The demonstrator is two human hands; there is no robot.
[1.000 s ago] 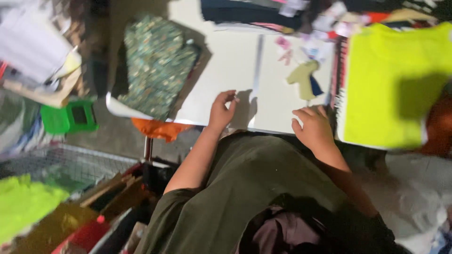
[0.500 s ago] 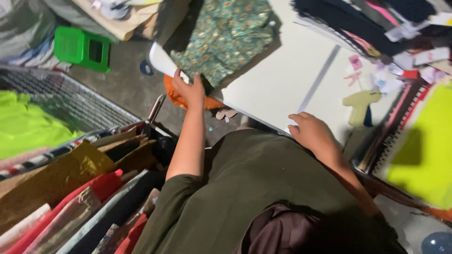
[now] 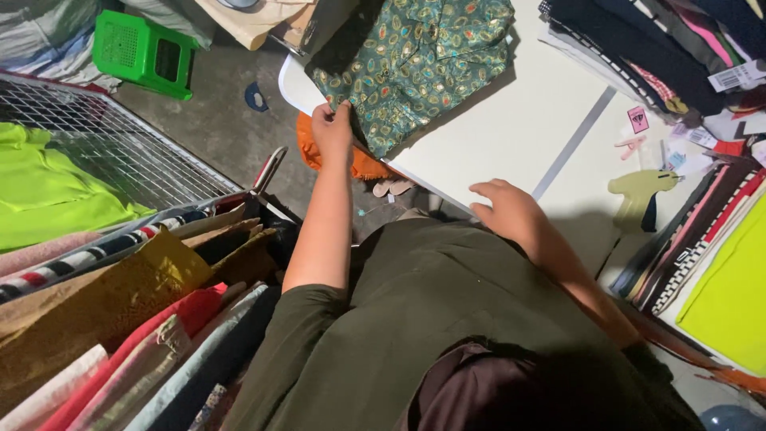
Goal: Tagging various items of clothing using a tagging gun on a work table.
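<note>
Patterned green fabric [image 3: 415,60] beside stacked fabrics [image 3: 638,48], on white table [image 3: 511,120].

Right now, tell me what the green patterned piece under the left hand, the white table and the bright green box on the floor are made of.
Green patterned fabric: woven cloth with a slight sheen; it folds and drapes, gripped by the left hand. White table: smooth and matt, likely plastic or laminate, with a seam down its top. Bright green box: moulded plastic, judging by its glossy, perforated side.
</note>
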